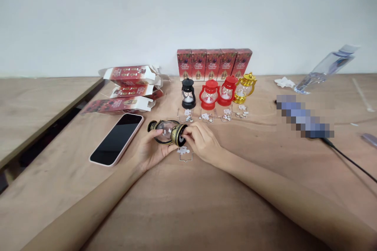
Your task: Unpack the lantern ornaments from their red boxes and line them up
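Observation:
My left hand is closed around a small bronze-and-black toy lantern, which lies on its side with its base turned to the right. At that base the bent fingers of my right hand pinch together; whether something small sits between them is hidden. Just below lie a bent wire handle and small white pieces. Behind my hands stand a black lantern, two red lanterns and a gold lantern, with wire handles, white tags and tiny round parts in front of them.
Several red printed boxes stand in a row by the wall. Opened boxes lie at the left, near a phone. To the right are a tilted clear bottle, a crumpled tissue and a pixelated device with a black cable.

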`<state>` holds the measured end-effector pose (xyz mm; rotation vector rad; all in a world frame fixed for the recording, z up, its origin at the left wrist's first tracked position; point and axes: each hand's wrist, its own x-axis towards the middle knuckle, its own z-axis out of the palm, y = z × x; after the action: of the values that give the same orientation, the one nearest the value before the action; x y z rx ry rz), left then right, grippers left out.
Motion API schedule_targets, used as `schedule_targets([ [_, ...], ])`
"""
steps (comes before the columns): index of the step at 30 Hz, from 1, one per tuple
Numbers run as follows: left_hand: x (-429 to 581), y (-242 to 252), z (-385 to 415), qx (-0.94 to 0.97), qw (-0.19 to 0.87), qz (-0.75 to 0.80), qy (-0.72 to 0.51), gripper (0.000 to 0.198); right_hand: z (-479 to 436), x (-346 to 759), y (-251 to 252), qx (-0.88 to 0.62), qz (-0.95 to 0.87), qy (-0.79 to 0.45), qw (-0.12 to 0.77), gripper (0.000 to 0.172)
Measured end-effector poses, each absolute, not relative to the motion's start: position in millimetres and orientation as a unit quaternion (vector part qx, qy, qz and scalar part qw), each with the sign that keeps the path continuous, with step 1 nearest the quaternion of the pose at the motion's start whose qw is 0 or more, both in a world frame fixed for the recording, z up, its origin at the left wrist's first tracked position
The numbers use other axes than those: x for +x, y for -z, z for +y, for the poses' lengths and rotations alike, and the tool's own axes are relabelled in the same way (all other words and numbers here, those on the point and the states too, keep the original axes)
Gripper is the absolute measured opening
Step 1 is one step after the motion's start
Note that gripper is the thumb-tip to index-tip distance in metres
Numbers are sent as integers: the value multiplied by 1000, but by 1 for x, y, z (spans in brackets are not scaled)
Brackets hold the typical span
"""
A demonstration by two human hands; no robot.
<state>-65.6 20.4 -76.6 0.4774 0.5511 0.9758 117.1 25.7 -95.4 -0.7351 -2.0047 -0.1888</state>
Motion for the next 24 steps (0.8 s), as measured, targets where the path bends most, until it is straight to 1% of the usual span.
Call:
schedule_targets([
  [8, -67, 78, 22, 224, 819, 260, -460, 30, 25, 119, 94, -293, -824, 24, 484, 14],
  [14, -68, 79, 21, 236, 818, 264, -454, 29, 23, 120, 93, -286, -798, 11, 531, 7],
  [18, -67, 80, 21, 237, 817, 257, -459, 28, 23, 120, 95, -281, -796, -3, 536, 8],
  [24, -67, 81, 19, 247, 804, 279, -464, 26, 26, 121, 95, -284, -795, -57, 533, 9],
])
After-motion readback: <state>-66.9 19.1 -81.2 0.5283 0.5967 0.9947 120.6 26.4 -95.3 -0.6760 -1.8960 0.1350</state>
